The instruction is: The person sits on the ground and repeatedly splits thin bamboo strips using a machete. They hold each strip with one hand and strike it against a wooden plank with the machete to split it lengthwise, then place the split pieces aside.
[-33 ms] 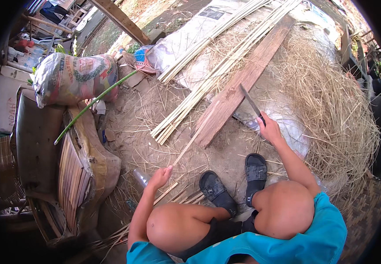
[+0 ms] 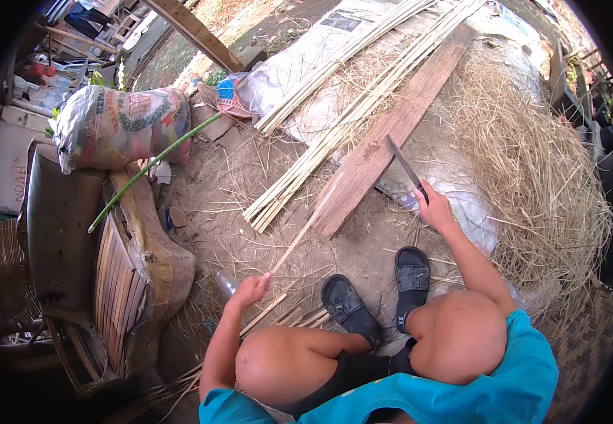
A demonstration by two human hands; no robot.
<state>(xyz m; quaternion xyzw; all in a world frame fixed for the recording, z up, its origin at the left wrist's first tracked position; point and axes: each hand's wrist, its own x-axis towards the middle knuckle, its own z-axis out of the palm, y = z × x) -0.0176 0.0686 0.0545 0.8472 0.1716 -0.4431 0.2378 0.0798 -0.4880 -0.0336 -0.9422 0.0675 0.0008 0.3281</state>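
Note:
My left hand [image 2: 253, 290] is closed on the near end of a thin bamboo strip [image 2: 291, 247], which slants up and away to the near end of a brown wooden board [image 2: 363, 166]. In my right hand [image 2: 436, 207] is the dark handle of a long knife [image 2: 404, 161]. The knife's blade points away from me and to the left, its tip over the right part of the board. Along the board's left side lie bundles of pale split bamboo strips [image 2: 313, 164]. I cannot make out where the held strip ends on the board.
A large heap of thin shavings [image 2: 533, 155] covers the right side. At left stand a stuffed sack [image 2: 126, 127], a green bamboo stalk [image 2: 154, 161] and a worn chair [image 2: 152, 283]. My sandalled feet [image 2: 349, 304] are near the board, with loose strips [image 2: 299, 314] beside them.
My left hand has moved slightly toward me and to the left, drawing the bamboo strip with it. My right hand and the knife stay nearly in place.

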